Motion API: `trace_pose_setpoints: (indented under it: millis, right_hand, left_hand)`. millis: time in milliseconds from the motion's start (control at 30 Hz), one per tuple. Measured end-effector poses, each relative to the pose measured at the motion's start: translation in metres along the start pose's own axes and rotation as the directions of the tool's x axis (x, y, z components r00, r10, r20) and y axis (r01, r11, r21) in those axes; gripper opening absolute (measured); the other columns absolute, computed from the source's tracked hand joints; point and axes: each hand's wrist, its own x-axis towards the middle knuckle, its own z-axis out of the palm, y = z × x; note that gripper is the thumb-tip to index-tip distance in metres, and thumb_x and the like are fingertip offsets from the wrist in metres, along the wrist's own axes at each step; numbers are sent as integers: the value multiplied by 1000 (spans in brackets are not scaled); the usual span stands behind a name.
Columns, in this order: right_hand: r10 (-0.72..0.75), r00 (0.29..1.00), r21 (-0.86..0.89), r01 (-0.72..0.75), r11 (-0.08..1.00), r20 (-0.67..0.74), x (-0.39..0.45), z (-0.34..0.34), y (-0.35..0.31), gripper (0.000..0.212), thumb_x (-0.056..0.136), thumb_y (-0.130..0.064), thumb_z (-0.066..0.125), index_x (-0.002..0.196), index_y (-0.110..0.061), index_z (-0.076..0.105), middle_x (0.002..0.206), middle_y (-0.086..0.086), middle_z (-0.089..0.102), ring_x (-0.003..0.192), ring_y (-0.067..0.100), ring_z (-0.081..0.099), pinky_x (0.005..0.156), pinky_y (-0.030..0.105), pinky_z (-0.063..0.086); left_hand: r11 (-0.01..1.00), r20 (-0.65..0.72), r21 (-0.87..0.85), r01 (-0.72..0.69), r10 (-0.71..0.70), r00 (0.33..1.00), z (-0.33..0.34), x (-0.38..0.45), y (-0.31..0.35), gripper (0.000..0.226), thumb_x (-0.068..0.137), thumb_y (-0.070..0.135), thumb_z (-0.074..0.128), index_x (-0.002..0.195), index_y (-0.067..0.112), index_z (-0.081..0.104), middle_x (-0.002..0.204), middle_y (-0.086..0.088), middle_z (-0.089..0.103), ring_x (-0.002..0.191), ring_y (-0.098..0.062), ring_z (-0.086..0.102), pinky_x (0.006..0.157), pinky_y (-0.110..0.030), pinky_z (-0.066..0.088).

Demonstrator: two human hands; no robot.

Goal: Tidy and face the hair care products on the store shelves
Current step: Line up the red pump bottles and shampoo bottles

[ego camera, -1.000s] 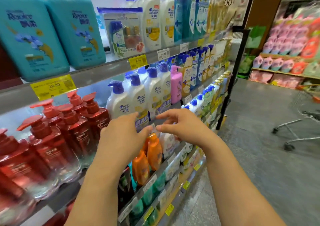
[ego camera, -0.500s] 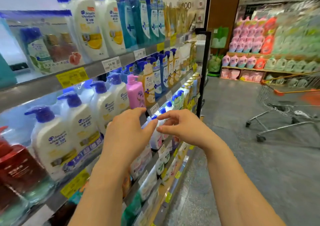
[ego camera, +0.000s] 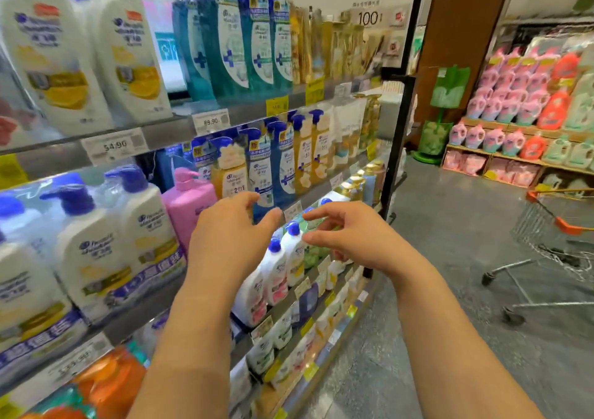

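Head cam: both hands, left (ego camera: 231, 238) and right (ego camera: 350, 235), loose, holding nothing, pink bottle (ego camera: 189, 206) looks misplaced, plenty left.

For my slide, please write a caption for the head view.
Both bare hands, left and right, reach empty toward shampoo bottles on store shelves.

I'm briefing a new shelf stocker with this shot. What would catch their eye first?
Most striking are the two bare hands raised mid-frame, the left hand and right hand, fingers loosely spread and holding nothing, in front of the shampoo shelves. Just left of them a lone pink pump bottle stands out among white pump bottles with blue caps. At the right edge, an orange-handled shopping cart stands in the aisle.
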Motion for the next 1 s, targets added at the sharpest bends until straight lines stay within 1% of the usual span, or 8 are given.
trace_pose_setpoints:
  millis: [100, 300, 400, 500, 633, 833, 933, 1000]
  right_hand:
    - [-16, 999, 19, 16, 1000, 44, 35, -10, 12, 36, 85, -36, 78, 119, -30, 70, 88, -4, 74, 54, 8, 61, 58, 23, 52]
    - [-66, 992, 43, 62, 997, 111, 108, -15, 30, 32, 86, -32, 78, 117, -28, 70, 88, -2, 74, 53, 5, 60, 56, 20, 51]
    - [-85, 990, 28, 82, 996, 111, 149, -19, 38, 32, 85, -31, 79, 116, -28, 71, 85, -4, 73, 56, 4, 62, 57, 20, 51]
    - [-93, 993, 7, 92, 996, 75, 190, -29, 42, 29, 85, -30, 79, 113, -27, 72, 87, -5, 72, 55, 3, 61, 57, 20, 51]
    - [-64, 998, 93, 64, 994, -2, 234, -40, 47, 26, 87, -24, 78, 112, -21, 71, 88, -3, 72, 61, 8, 61, 58, 21, 52]
    - [-33, 996, 131, 44, 990, -86, 280, -43, 63, 29, 87, -26, 77, 114, -22, 71, 101, -2, 72, 67, 15, 65, 66, 31, 58]
    - [-38, 990, 148, 58, 987, -136, 302, -49, 69, 32, 88, -28, 75, 119, -24, 67, 106, -4, 70, 83, 17, 69, 72, 33, 60]
    - [-66, 985, 131, 87, 987, -159, 315, -51, 73, 36, 89, -29, 74, 122, -28, 62, 107, -10, 67, 96, 18, 68, 83, 42, 61]
  left_hand:
    - [998, -50, 17, 66, -65, 997, 11, 28, 3, 53, 89, 52, 62, 134, 25, 58, 129, -2, 65, 114, -21, 61, 94, -37, 50]
    - [992, -176, 9, 127, -123, 977, 32, 92, -9, 63, 87, 43, 67, 143, 27, 44, 138, -6, 57, 125, -26, 52, 100, -39, 42]
    - [990, -175, 25, 142, -136, 975, 44, 128, -17, 70, 86, 42, 67, 147, 28, 38, 143, -9, 50, 128, -28, 48, 102, -42, 42]
    - [981, -153, 57, 183, -173, 973, 59, 156, -29, 75, 86, 42, 69, 150, 27, 33, 146, -14, 45, 132, -30, 43, 104, -43, 40]
    - [969, -144, 67, 238, -226, 963, 71, 182, -41, 77, 84, 43, 70, 150, 33, 31, 144, -18, 45, 132, -35, 43, 105, -47, 39]
    - [961, -113, 109, 256, -244, 963, 77, 203, -45, 77, 86, 40, 70, 149, 45, 25, 136, -19, 47, 122, -37, 49, 98, -44, 43]
    - [954, -119, 136, 268, -253, 960, 81, 208, -46, 82, 86, 35, 71, 150, 48, 22, 137, -19, 45, 121, -36, 50, 99, -44, 44]
    - [946, -133, 151, 286, -267, 954, 85, 211, -47, 84, 86, 31, 72, 149, 50, 20, 139, -17, 42, 120, -33, 51, 99, -43, 45]
